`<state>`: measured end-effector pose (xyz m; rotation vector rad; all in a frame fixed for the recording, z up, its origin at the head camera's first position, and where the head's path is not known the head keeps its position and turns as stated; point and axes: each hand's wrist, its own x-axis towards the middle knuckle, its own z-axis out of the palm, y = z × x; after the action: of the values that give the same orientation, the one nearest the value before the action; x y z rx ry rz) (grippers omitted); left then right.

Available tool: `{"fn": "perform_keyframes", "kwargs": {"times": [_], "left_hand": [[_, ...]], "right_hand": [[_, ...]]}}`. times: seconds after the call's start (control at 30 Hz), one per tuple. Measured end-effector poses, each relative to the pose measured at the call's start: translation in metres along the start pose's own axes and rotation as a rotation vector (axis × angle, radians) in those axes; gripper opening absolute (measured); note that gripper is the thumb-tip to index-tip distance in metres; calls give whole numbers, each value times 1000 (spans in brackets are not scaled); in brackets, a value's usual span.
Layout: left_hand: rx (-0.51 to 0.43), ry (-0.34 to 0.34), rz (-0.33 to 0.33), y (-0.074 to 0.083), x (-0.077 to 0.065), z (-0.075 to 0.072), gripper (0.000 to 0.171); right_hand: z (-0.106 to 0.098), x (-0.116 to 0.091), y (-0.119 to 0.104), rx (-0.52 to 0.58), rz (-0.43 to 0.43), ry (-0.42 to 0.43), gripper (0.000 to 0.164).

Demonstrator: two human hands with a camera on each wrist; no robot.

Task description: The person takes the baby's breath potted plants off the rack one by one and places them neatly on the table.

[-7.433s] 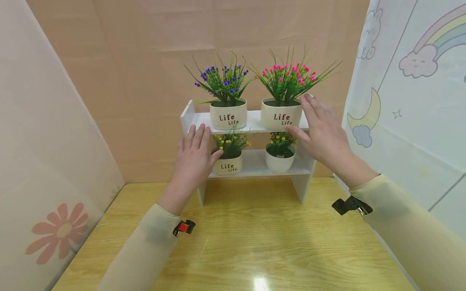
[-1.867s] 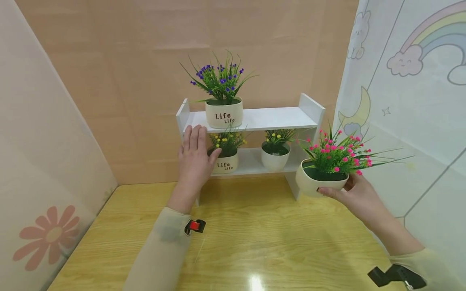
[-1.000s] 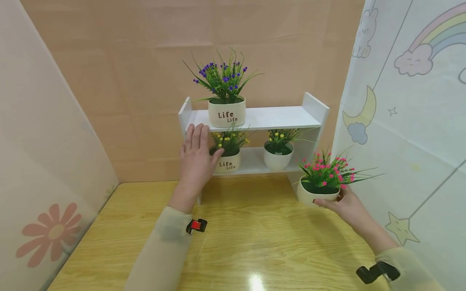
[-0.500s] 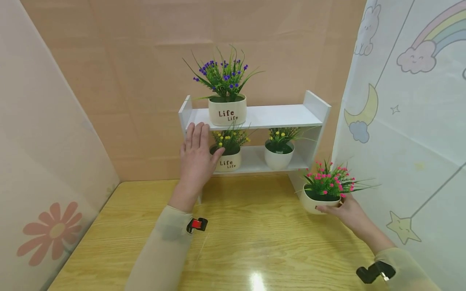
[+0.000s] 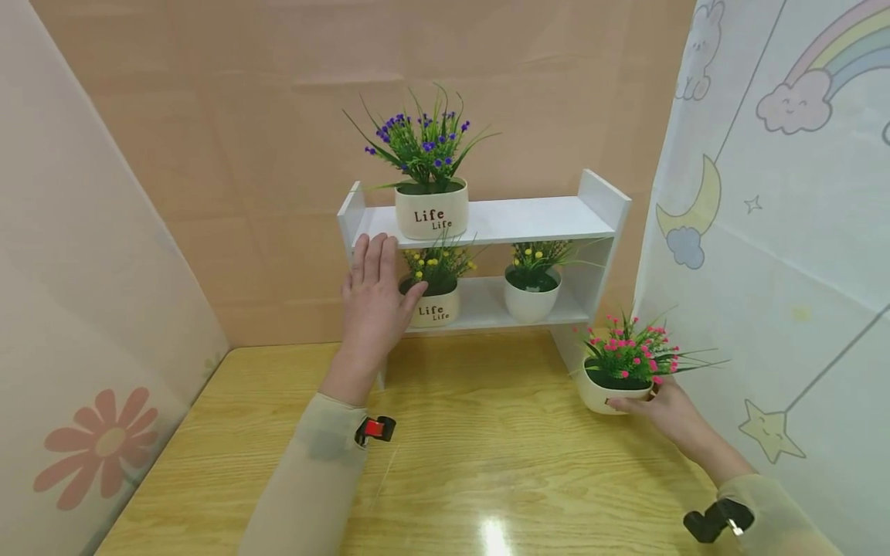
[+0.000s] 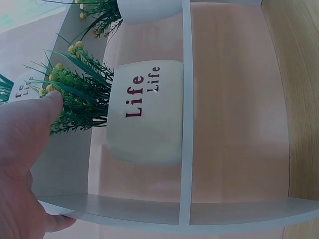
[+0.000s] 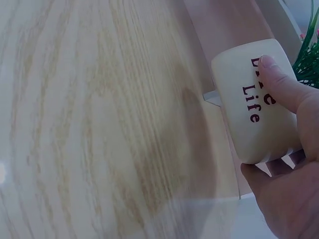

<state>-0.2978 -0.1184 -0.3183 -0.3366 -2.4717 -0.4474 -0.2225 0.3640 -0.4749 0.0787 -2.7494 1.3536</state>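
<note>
My right hand point(image 5: 667, 411) grips a cream flowerpot point(image 7: 259, 134) with pink flowers point(image 5: 636, 347), thumb across its "Life" lettering and the other fingers round its end. The pot is low at the shelf's right end; in the right wrist view its shadow lies apart from it on the tabletop. My left hand point(image 5: 374, 301), fingers straight, rests at the left end of the white two-tier shelf point(image 5: 535, 220). Near it, a purple-flowered pot point(image 5: 431, 210) stands on the upper board. Beneath, a yellow-flowered "Life" pot point(image 6: 144, 119) and a round white pot point(image 5: 531, 297) stand on the lower board.
The shelf stands at the back of a wooden table point(image 5: 452, 463). A tan backdrop point(image 5: 278, 154) hangs behind it. Patterned panels enclose the left point(image 5: 90, 270) and right point(image 5: 779, 255), the right one close to my right hand.
The pink-flowered pot has left the right of the upper board, gripped in my right hand, and come down beside the shelf, slightly lower over the last second. My left hand has stayed put.
</note>
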Motion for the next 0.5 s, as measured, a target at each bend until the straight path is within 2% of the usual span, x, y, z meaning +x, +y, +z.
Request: {"fn": "perform_keyframes", "kwargs": {"times": [0.23,0.5], "left_hand": [[21,-16,-2,1,-1,-1,90],[35,-4,-2,2,-1,-1,90]], "right_hand": [[1,1,10,-20,-28,9,91],[1,5,16,-8,-37,1,99]]}}
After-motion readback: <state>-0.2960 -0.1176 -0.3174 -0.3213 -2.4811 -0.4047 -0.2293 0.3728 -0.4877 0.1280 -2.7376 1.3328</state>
